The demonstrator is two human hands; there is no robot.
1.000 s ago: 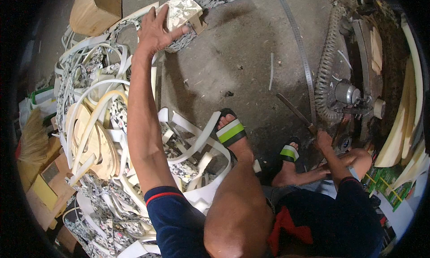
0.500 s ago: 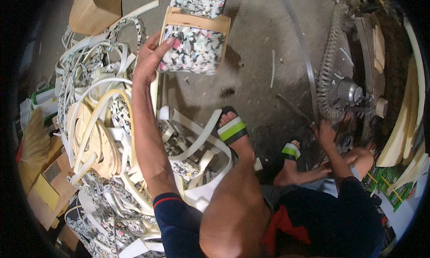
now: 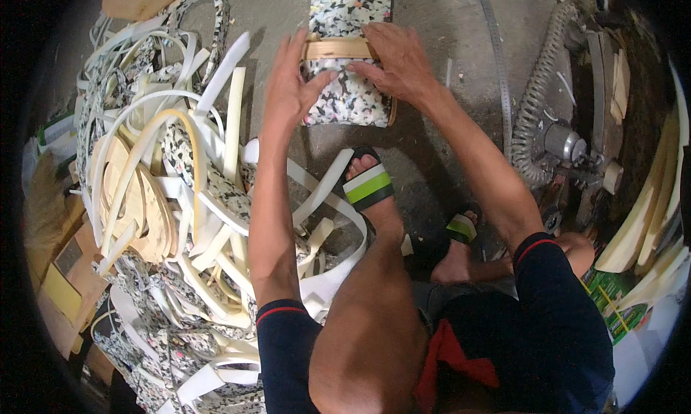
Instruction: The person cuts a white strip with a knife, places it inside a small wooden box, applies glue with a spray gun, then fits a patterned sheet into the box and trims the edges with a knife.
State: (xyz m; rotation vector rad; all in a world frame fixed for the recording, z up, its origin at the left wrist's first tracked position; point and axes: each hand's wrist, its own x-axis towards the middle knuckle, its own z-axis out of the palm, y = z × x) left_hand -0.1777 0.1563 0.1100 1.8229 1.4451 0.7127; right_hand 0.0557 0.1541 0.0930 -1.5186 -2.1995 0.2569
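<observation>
At the top middle is a wooden frame piece covered with speckled black, white and coloured foam (image 3: pixel 344 101). A bare pale wood strip (image 3: pixel 338 49) runs across it, and more of the same foam lies beyond the strip. My left hand (image 3: pixel 294 83) grips the left side, thumb over the foam's face and fingers along the edge. From the right, my right hand (image 3: pixel 397 63) holds the other side, its fingertips by the end of the wood strip and its thumb on the foam. The undersides of both grips are hidden.
A heap of foam offcuts and white strips (image 3: pixel 209 292) fills the left, with curved wooden pieces (image 3: pixel 137 198) on it. Rightward lie a measuring tape (image 3: pixel 497 61), a coiled hose (image 3: pixel 529 97) and a metal tool (image 3: pixel 565 144). My sandalled foot (image 3: pixel 368 184) is just below the piece.
My right hand has come up from the floor by the hose and taken the piece's right side. The piece has shifted right and turned straighter, with my left hand still on it.
</observation>
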